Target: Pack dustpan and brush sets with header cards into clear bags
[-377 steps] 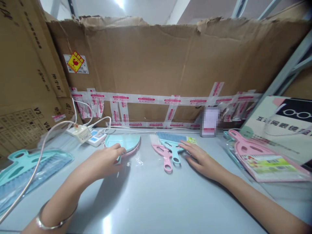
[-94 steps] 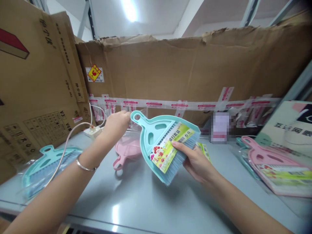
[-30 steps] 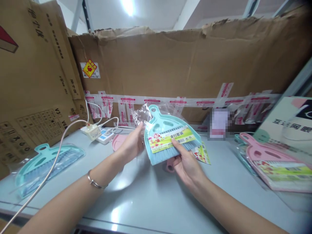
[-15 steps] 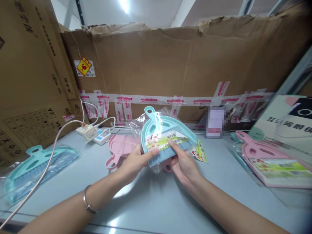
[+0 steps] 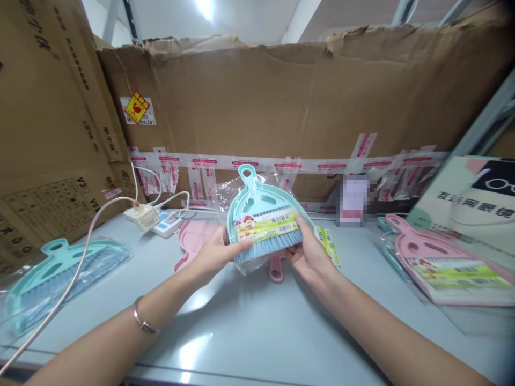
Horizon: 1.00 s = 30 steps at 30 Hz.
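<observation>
Teal dustpan: held up above the table [image 5: 257,332], between both hands, handle uppermost and face toward the viewer.
Blue-bristled brush [image 5: 277,245]: nested against the pan [image 5: 261,192], crossed by a printed card [image 5: 265,226]; best kept pressed flat so that neither is shifted.
Clear film [image 5: 222,195]: seen around the pan's left side and below it; whether the set is fully enclosed cannot be told. Snagging at the rim should be avoided.
Left hand [image 5: 211,254]: lower left corner pinched, thumb in front, fingers hidden behind.
Right hand [image 5: 316,254]: right side gripped, thumb at the card's end, fingers partly hidden underneath. Pressure is best shared evenly, with the bristles left unbent.
Pink dustpan [image 5: 193,233]: on the table, partly covered by the left forearm and hand.
Pink brush handle [image 5: 276,269]: seen below the held set.
Loose card [image 5: 330,247]: lying just beside the right hand.
</observation>
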{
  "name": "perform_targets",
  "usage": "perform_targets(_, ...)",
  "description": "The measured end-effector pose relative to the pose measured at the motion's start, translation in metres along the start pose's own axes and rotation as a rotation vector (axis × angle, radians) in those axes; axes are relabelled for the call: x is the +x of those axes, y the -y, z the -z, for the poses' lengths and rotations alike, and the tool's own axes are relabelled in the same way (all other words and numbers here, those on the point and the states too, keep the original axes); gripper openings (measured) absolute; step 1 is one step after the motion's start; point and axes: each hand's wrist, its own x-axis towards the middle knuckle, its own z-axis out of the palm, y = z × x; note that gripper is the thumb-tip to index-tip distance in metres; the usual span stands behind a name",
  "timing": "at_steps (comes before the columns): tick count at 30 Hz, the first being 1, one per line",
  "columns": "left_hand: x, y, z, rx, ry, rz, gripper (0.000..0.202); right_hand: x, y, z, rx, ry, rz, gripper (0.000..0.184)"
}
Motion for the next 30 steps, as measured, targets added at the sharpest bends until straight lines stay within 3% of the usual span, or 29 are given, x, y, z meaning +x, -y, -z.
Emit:
perform_targets(3,0.004,0.000,0.005,-0.018,-0.057,0.034,0.047,0.000,0.008,0.002,-0.157,0.114,-0.070,0.034)
perform_targets(6,0.008,-0.003,0.009,-0.090,-0.099,0.076,0.041,0.004,0.024,0.008,-0.475,0.301,-0.120,0.050)
perform_targets(9,0.010,-0.007,0.013,-0.155,-0.133,0.126,0.038,0.010,0.040,0.015,-0.727,0.358,0.017,0.051)
perform_targets(12,0.012,-0.010,0.015,-0.163,-0.167,0.153,0.037,0.013,0.046,0.017,-0.566,0.306,0.194,0.032)
perform_targets(17,0.013,-0.012,0.017,-0.109,-0.180,0.199,0.040,0.009,0.036,0.013,-0.353,0.547,0.104,0.043)
perform_targets(19,0.011,-0.013,0.015,-0.096,-0.172,0.177,0.042,0.011,0.028,0.011,-0.331,0.497,0.079,0.035)
perform_targets(22,0.009,-0.015,0.013,-0.091,-0.095,0.114,0.041,0.012,0.016,0.009,-0.278,0.303,0.074,0.025)
perform_targets(25,0.008,-0.014,0.013,-0.096,-0.005,0.104,0.041,0.011,0.007,0.006,-0.273,0.181,0.124,0.026)
perform_targets(30,0.010,-0.010,0.018,-0.093,-0.095,0.125,0.036,0.011,0.015,0.008,-0.471,0.247,0.101,0.036)
